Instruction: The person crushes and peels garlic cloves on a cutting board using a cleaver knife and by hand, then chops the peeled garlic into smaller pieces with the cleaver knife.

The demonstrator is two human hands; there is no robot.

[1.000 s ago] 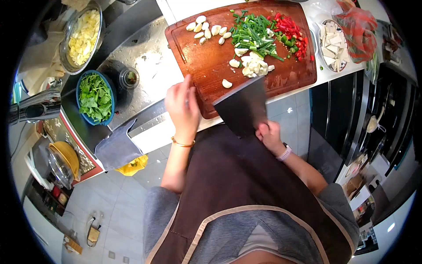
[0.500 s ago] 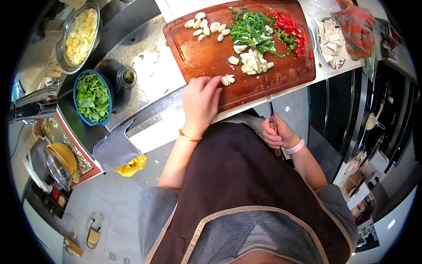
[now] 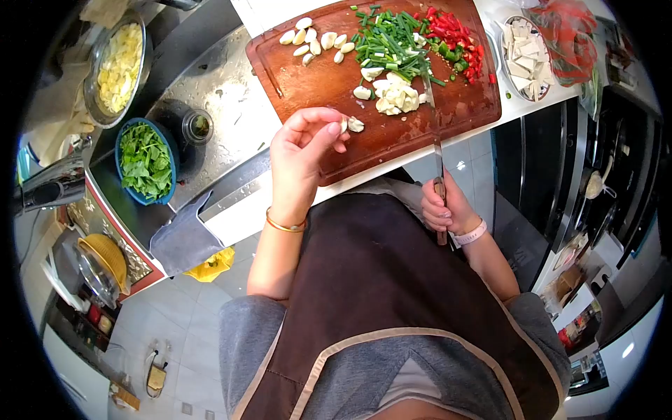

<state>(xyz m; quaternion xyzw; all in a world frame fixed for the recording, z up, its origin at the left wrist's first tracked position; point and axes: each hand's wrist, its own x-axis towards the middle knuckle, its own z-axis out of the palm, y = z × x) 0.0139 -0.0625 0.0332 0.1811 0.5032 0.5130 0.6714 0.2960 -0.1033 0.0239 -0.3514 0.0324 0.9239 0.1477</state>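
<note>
My right hand is wrapped round the wooden handle of a kitchen knife, whose blade lies over the cutting board. The blade passes just right of a pile of sliced garlic. At the board's near left edge, my left hand has thumb and fingers pinched on a small piece of garlic. Another crushed garlic piece is right beside the fingertips. Several whole peeled cloves are at the far left of the board. Cut scallions and chopped red chillies lie behind the slices.
Right of the board stands a bowl of white slices, beside a red plastic bag. The wet sink area is to the left, with a blue basin of greens and a metal bowl of yellowish pieces.
My left hand has turned and its fingers have pinched a garlic piece. The knife has shifted slightly right, away from the garlic slices, with its blade turned.
</note>
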